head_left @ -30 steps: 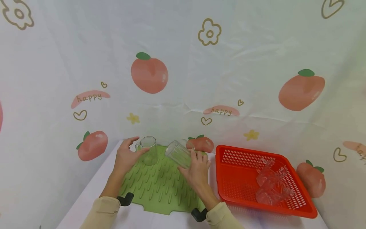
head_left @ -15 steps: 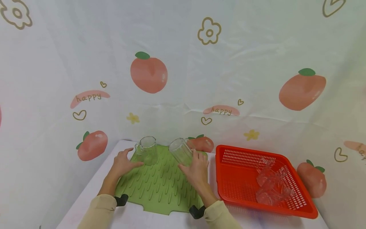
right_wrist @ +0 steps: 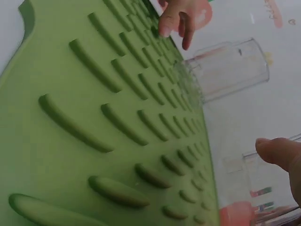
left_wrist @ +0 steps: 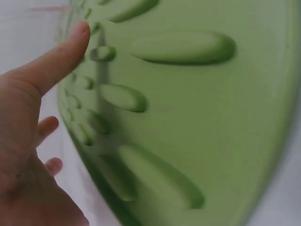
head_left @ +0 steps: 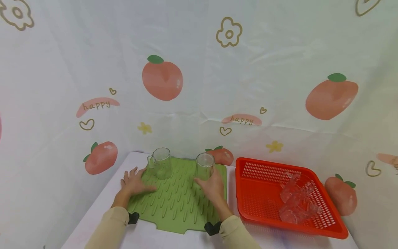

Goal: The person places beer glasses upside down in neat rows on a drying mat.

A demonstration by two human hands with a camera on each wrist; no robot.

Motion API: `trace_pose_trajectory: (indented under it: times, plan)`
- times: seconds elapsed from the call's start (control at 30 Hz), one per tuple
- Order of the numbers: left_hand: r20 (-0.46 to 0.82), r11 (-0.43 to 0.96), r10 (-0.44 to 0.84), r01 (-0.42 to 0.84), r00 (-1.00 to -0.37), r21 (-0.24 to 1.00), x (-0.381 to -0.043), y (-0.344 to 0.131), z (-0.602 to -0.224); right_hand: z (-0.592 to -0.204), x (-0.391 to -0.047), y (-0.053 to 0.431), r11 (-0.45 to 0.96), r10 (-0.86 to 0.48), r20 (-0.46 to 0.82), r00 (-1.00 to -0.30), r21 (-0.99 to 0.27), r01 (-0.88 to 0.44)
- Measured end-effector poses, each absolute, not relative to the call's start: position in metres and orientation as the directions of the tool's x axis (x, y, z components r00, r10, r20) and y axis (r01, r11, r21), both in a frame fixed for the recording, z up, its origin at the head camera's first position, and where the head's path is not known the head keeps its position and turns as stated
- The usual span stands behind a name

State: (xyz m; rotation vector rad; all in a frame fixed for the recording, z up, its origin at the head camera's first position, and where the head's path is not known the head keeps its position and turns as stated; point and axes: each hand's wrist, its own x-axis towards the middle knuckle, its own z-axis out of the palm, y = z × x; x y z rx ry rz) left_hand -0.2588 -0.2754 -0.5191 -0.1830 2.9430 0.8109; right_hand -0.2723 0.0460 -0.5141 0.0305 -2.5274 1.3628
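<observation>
In the head view a clear glass mug (head_left: 162,167) with its handle to the left stands upright at the back left of a green ridged mat (head_left: 175,207). A second clear glass (head_left: 204,169) stands upright at the mat's back right. My right hand (head_left: 214,185) holds that second glass from its right side, thumb across the near face; the other fingers are mostly hidden behind it. Over the mat's left edge my left hand (head_left: 134,184) is spread, holding nothing, in front of the mug. The left wrist view shows its thumb (left_wrist: 66,59) straight above the ridges.
A red plastic basket (head_left: 280,224) stands right of the mat, with several clear glass pieces (head_left: 293,204) lying in its right half. The white table (head_left: 149,238) runs up to a printed cloth backdrop (head_left: 199,86) close behind the mat.
The right hand's glass has gone from tilted left to upright on the mat. My left hand has drawn back from the left mug, lower and toward me, its fingers spreading.
</observation>
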Motion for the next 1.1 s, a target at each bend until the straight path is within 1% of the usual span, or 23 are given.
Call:
trace_pose_trajectory:
  times: [0.17, 0.27, 0.43, 0.6, 0.83, 0.93, 1.1]
  plan:
    - [-0.112, 0.844, -0.090, -0.136, -0.990, 0.518, -0.259, -0.280, -0.531, -0.531, -0.279, 0.046, 0.448, 0.097, 0.228, -0.969, -0.879, -0.162]
    - [-0.096, 0.826, -0.090, -0.129, -0.991, 0.549, -0.258, -0.281, -0.537, -0.541, -0.282, 0.047, 0.416, 0.104, 0.210, -0.972, -0.897, -0.150]
    - [-0.057, 0.821, -0.080, -0.099, -0.995, 0.563, -0.260, -0.281, -0.548, -0.553, -0.287, 0.047, 0.399, 0.119, 0.204, -0.972, -0.906, -0.142]
    - [-0.083, 0.828, -0.084, -0.116, -0.993, 0.548, -0.261, -0.282, -0.550, -0.555, -0.292, 0.044, 0.420, 0.080, 0.194, -0.978, -0.896, -0.144]
    - [-0.097, 0.838, -0.088, -0.126, -0.991, 0.531, -0.261, -0.285, -0.551, -0.555, -0.299, 0.040, 0.522, 0.002, 0.185, -0.983, -0.839, -0.157]
    - [-0.093, 0.832, -0.085, -0.122, -0.992, 0.542, -0.262, -0.286, -0.550, -0.553, -0.299, 0.039, 0.565, -0.005, 0.162, -0.987, -0.813, -0.137]
    - [-0.107, 0.828, -0.085, -0.130, -0.991, 0.546, -0.266, -0.284, -0.555, -0.552, -0.300, 0.039, 0.588, 0.015, 0.159, -0.987, -0.800, -0.120]
